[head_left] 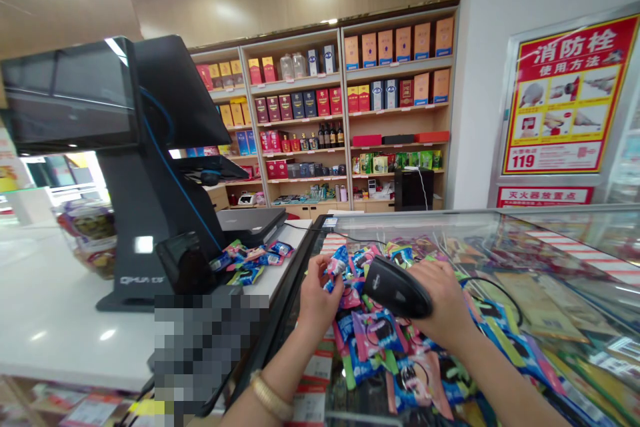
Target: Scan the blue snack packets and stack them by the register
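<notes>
My right hand [443, 303] grips a black barcode scanner [397, 288], its head pointing left and its black cable trailing off to the right. My left hand [319, 297], with a gold bracelet on the wrist, pinches a small blue and pink snack packet [337, 265] right in front of the scanner. Both hands hover over a heap of similar colourful snack packets [385, 347] lying on the glass counter [550, 233].
A black checkout terminal [130, 167] with two screens stands on the white counter [45, 307] at left, several more packets [255, 259] at its base. Shelves of boxed goods [350, 107] line the back wall. A red fire notice [565, 97] hangs at right.
</notes>
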### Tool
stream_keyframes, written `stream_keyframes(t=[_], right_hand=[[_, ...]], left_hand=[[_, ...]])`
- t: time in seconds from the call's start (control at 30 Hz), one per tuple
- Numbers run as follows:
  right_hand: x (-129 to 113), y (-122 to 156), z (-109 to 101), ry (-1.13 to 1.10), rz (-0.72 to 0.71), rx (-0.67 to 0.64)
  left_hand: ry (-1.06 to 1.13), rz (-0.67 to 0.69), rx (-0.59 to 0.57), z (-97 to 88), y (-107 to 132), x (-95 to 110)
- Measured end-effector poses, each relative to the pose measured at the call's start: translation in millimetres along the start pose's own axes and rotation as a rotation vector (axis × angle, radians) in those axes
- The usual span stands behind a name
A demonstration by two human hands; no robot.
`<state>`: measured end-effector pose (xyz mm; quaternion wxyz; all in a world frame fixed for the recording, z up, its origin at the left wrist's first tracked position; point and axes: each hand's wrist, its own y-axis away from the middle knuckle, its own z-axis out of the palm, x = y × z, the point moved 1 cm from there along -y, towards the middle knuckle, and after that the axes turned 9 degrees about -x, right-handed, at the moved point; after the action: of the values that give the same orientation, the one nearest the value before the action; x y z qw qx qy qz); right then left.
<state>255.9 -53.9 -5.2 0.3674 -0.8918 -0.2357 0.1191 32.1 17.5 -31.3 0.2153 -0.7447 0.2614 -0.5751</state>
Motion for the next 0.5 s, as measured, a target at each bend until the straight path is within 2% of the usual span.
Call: stream_keyframes(t=[0.1, 0.27, 0.37, 0.43, 0.5], right_hand=[[4.0, 1.1, -1.2, 0.038, 0.025, 0.045], [8.3, 2.1, -2.3, 0.046, 0.038, 0.081], [8.3, 2.7, -1.3, 0.045, 0.031, 0.078], [8.5, 3.6, -0.1, 0.044, 0.024, 0.092], [9.3, 4.5, 1.3, 0.036, 0.019, 0.107]], left_hand=[[-0.097, 0.031, -0.066, 0.9, 1.3, 1.4], [-0.286, 0.144, -0.307, 0.6, 8.5, 11.2], [-0.308, 0.212, -0.437, -0.8, 14.5, 17.9], [-0.32, 0.222, -0.424, -2.0, 14.1, 19.3], [-0.385, 0.198, -0.33, -5.1, 5.9, 17.5]])
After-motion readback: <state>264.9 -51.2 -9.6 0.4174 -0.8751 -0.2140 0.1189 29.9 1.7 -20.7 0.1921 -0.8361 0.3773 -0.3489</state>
